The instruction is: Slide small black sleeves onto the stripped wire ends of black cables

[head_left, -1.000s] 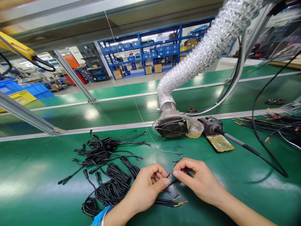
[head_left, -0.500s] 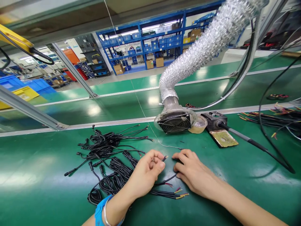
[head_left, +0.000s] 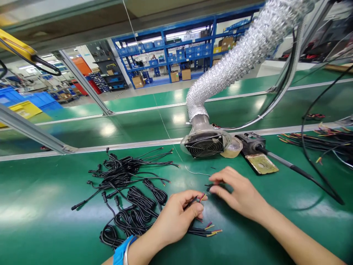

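Head view, the only one I have: I look down on a green bench (head_left: pixel 49 198). The black cable (head_left: pixel 192 202) is at 5 o'clock from the centre, in the left hand (head_left: pixel 176 219). Its long axis slants from 8 o'clock up to 2 o'clock, and its stripped end points to 2 o'clock, towards the other hand. It is slim and dark, ending in thin coloured wires (head_left: pixel 203 197), red and yellow among them; the fist hides the rest. Left thumb and fingers are pinched together on it.

Between 4 and 5 o'clock is the right hand (head_left: pixel 235 195), curled, thumb and forefinger narrowly spaced beside small black scraps (head_left: pixel 209 186); I cannot tell whether it grips one. Just below the left hand, other cable ends (head_left: pixel 205 232) point to 3 o'clock, with red and yellow tips. Coiled black cables (head_left: pixel 138 200) lie at 7 o'clock. A soldering iron (head_left: pixel 281 162) rests in its stand at 3 o'clock.
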Action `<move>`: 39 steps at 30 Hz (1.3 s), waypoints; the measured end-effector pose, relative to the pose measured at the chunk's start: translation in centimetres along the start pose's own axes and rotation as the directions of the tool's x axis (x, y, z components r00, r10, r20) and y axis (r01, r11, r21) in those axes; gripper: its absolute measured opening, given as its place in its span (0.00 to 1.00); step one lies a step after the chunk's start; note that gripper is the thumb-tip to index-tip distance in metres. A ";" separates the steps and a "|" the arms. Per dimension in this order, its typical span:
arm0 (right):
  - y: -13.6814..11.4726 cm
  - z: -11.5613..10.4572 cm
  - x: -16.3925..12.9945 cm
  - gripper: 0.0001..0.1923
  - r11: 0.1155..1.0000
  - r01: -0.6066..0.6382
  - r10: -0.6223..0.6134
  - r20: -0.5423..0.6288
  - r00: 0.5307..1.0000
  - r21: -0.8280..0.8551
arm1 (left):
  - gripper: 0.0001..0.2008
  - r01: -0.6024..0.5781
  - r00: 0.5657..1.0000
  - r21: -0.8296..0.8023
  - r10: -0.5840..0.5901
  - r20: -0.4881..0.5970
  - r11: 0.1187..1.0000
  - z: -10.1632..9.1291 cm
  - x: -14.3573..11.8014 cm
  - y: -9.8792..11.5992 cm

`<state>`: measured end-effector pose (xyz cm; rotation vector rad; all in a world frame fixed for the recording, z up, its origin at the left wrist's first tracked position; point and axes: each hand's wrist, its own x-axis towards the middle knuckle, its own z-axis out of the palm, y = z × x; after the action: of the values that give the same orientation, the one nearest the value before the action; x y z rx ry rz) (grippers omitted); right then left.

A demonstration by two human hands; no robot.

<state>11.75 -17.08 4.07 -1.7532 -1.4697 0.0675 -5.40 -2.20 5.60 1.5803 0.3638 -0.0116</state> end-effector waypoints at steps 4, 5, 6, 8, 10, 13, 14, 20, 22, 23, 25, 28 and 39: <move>1.6 -1.1 -0.2 0.01 0.964 -0.163 0.204 0.194 0.960 -0.212 | 0.16 0.024 1.000 0.001 -0.024 -0.012 1.000 -0.1 0.1 -0.1; 1.7 -1.0 -0.3 0.02 0.956 -0.164 0.222 0.234 0.947 -0.241 | 0.16 0.034 0.999 0.000 -0.034 -0.021 0.999 -0.1 0.1 0.0; 1.7 -0.8 -0.3 0.04 0.952 -0.162 0.230 0.257 0.939 -0.260 | 0.17 0.046 0.998 -0.001 -0.046 -0.032 0.999 -0.1 0.2 0.0; 1.5 -0.3 -0.4 0.04 0.948 -0.150 0.228 0.269 0.936 -0.281 | 0.18 0.070 0.996 0.000 -0.069 -0.048 0.998 0.0 0.2 0.2; 1.2 0.0 -0.3 0.02 0.947 -0.140 0.220 0.266 0.939 -0.289 | 0.18 0.082 0.996 0.008 -0.081 -0.048 0.997 0.0 0.2 0.3; 1.1 -0.2 -0.3 0.05 0.951 -0.122 0.200 0.266 0.943 -0.284 | 0.20 0.090 0.995 0.018 -0.090 -0.039 0.996 -0.1 0.2 0.3; 1.1 -0.4 -0.3 0.06 0.955 -0.120 0.193 0.261 0.946 -0.272 | 0.20 0.092 0.995 0.020 -0.092 -0.038 0.996 -0.1 0.2 0.2; -0.1 -2.0 -0.1 0.04 0.963 -0.265 0.266 0.271 0.925 -0.041 | 0.16 0.067 0.997 -0.012 -0.067 -0.029 0.998 -0.2 0.3 0.1; -1.0 -2.1 0.1 0.05 0.950 -0.304 0.268 0.309 0.913 0.075 | 0.14 0.049 0.999 -0.058 -0.050 -0.013 0.997 -0.1 0.3 0.1; -1.5 -2.1 0.1 0.05 0.941 -0.311 0.256 0.320 0.912 0.134 | 0.13 0.046 0.999 -0.074 -0.047 -0.001 0.996 -0.1 0.3 0.1; -2.5 -2.0 0.1 0.07 0.921 -0.314 0.233 0.316 0.920 0.233 | 0.12 0.052 0.998 -0.072 -0.051 0.021 0.996 0.0 0.2 0.1; -3.5 -1.8 0.0 0.08 0.901 -0.304 0.215 0.289 0.933 0.311 | 0.11 0.077 0.997 0.002 -0.077 0.028 0.997 0.0 0.1 0.1; -3.8 -1.9 -0.5 0.03 0.843 -0.419 0.317 0.316 0.894 0.338 | 0.09 0.111 0.994 0.205 -0.106 -0.036 0.973 0.3 -0.1 0.0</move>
<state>9.55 -18.59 7.39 -1.6992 -1.1526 0.7672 -5.44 -2.49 5.62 1.7651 0.4805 -0.1173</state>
